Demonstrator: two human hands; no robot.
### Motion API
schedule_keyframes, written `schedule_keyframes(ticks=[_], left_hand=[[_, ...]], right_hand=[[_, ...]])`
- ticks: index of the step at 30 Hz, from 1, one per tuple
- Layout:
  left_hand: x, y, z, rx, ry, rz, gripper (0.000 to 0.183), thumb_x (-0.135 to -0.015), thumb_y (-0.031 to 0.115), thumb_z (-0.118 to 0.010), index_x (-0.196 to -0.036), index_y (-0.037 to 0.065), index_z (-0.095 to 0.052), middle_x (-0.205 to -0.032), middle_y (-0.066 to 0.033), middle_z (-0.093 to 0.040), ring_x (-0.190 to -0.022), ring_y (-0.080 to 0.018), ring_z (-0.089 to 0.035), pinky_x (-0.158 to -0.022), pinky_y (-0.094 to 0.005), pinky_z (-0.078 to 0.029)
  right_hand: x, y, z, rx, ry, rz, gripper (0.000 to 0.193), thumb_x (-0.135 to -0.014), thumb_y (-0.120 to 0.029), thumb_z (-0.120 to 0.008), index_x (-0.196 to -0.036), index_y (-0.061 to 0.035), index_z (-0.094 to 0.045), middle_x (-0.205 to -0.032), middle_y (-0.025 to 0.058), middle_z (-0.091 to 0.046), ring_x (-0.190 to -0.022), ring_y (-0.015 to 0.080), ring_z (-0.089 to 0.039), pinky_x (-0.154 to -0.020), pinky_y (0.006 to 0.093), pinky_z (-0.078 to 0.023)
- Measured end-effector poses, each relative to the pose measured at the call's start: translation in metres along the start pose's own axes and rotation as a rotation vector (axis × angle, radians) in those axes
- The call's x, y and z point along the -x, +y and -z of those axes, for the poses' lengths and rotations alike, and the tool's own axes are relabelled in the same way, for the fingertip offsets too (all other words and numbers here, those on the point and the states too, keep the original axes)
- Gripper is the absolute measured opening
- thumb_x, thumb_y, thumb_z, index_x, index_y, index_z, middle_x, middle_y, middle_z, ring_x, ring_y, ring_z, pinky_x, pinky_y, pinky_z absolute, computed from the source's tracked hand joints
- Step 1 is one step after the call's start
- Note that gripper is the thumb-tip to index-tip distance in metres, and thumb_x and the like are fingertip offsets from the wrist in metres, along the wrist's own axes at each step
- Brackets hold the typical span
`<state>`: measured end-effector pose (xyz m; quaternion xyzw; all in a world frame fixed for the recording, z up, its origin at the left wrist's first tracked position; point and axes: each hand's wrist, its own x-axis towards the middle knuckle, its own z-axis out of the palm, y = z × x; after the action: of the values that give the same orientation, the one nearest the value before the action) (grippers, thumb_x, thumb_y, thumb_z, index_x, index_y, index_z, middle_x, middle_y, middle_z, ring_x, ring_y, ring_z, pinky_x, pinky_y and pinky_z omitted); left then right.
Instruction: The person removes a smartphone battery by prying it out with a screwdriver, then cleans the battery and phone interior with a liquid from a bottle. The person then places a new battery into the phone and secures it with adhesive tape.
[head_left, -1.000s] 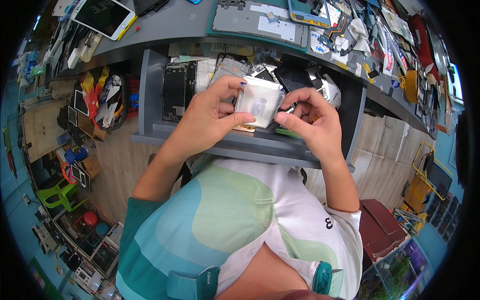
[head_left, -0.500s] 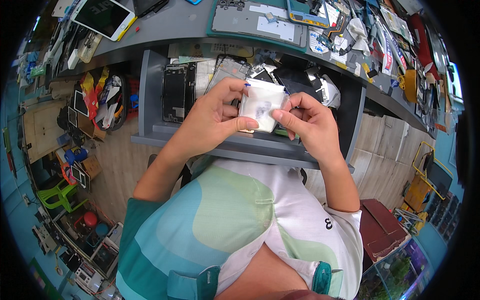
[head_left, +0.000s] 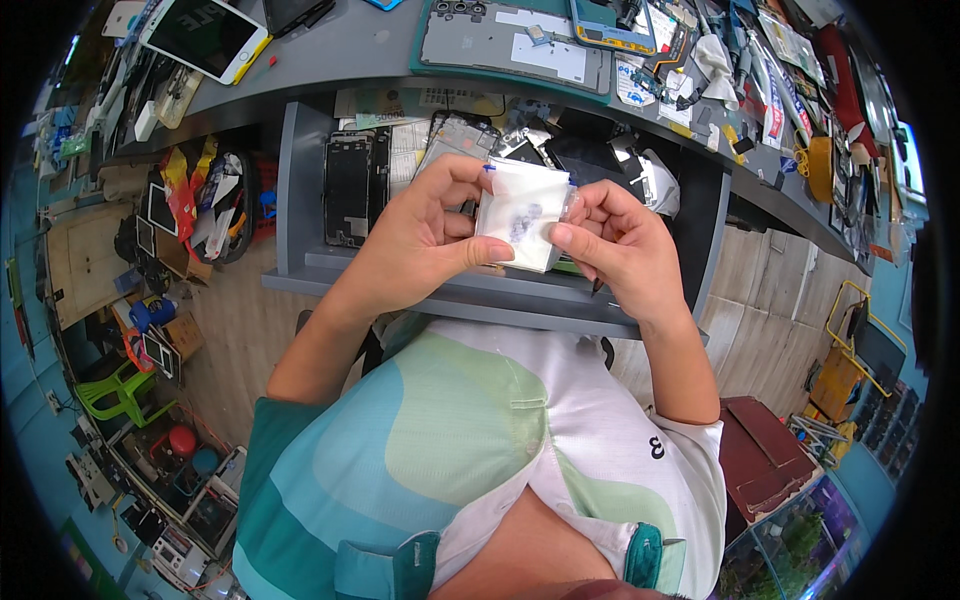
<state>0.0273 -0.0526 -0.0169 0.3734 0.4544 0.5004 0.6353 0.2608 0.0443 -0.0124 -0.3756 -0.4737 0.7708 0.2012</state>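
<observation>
Between my hands is a small clear zip bag (head_left: 524, 212) with a blue-tipped seal along its top. White backing and small dark pieces show through it; what they are I cannot make out. My left hand (head_left: 432, 232) pinches the bag's left side, thumb on the front. My right hand (head_left: 618, 236) grips its right edge between thumb and fingers. Both hands are above an open grey drawer (head_left: 440, 290). In it, a black phone part (head_left: 349, 188) lies at the left, with other phone parts and papers behind my hands.
A green mat (head_left: 425, 62) on the grey desk carries a large phone back panel (head_left: 470, 38). A white phone (head_left: 207, 35) lies at the far left. Tools and cables clutter the right, near a yellow tape roll (head_left: 821, 172). A green plastic chair (head_left: 125, 392) stands at left.
The bag has tilted slightly, its face now turned a little more toward me. My right hand has shifted slightly to the right; my left hand has hardly moved.
</observation>
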Motion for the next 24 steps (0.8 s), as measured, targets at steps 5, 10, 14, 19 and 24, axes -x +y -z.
schedule_keyframes(ticks=[5,10,14,19,24], left_hand=[[0.0003,-0.0005,0.0004,0.016,-0.003,-0.023,0.053,-0.092,-0.007,-0.077,-0.135,0.002,-0.047,-0.129,-0.0160,-0.064,-0.108,-0.0221,-0.074,-0.088,-0.0342,-0.066],[0.0005,-0.0032,-0.0017,0.011,0.005,-0.049,0.052,-0.093,-0.008,-0.075,-0.136,0.002,-0.047,-0.130,-0.0163,-0.064,-0.112,-0.0229,-0.073,-0.090,-0.0342,-0.065],[0.0001,-0.0029,-0.0053,-0.026,0.023,-0.066,0.050,-0.095,-0.007,-0.073,-0.136,0.003,-0.046,-0.129,-0.0143,-0.062,-0.111,-0.0204,-0.072,-0.087,-0.0322,-0.065],[-0.0004,-0.0032,-0.0046,-0.057,0.033,-0.054,0.050,-0.095,-0.007,-0.074,-0.136,0.003,-0.047,-0.129,-0.0146,-0.063,-0.109,-0.0207,-0.073,-0.086,-0.0318,-0.066],[0.0002,-0.0012,-0.0059,-0.047,0.029,-0.063,0.051,-0.094,-0.007,-0.075,-0.136,0.005,-0.047,-0.127,-0.0142,-0.063,-0.109,-0.0208,-0.073,-0.085,-0.0325,-0.067]], right_hand=[[0.0022,-0.0005,0.0024,0.045,0.002,0.006,0.021,-0.094,-0.011,-0.084,-0.105,-0.0043,-0.067,-0.080,-0.0043,-0.064,-0.064,0.0013,-0.050,-0.056,0.0205,-0.038],[0.0030,0.0014,0.0025,0.116,0.041,0.049,0.020,-0.093,-0.012,-0.086,-0.100,-0.0046,-0.069,-0.074,-0.0058,-0.061,-0.062,0.0006,-0.048,-0.056,0.0203,-0.034],[0.0028,0.0030,0.0018,0.129,0.050,0.060,0.020,-0.092,-0.012,-0.086,-0.098,-0.0043,-0.069,-0.071,-0.0063,-0.059,-0.062,0.0003,-0.046,-0.056,0.0204,-0.033],[0.0020,0.0023,0.0015,0.125,0.048,0.051,0.020,-0.095,-0.014,-0.084,-0.099,-0.0043,-0.068,-0.073,-0.0059,-0.060,-0.062,0.0010,-0.047,-0.056,0.0207,-0.034],[0.0015,-0.0006,-0.0012,0.074,0.048,0.025,0.019,-0.098,-0.016,-0.082,-0.100,-0.0042,-0.066,-0.075,-0.0047,-0.061,-0.063,0.0017,-0.049,-0.056,0.0211,-0.036]])
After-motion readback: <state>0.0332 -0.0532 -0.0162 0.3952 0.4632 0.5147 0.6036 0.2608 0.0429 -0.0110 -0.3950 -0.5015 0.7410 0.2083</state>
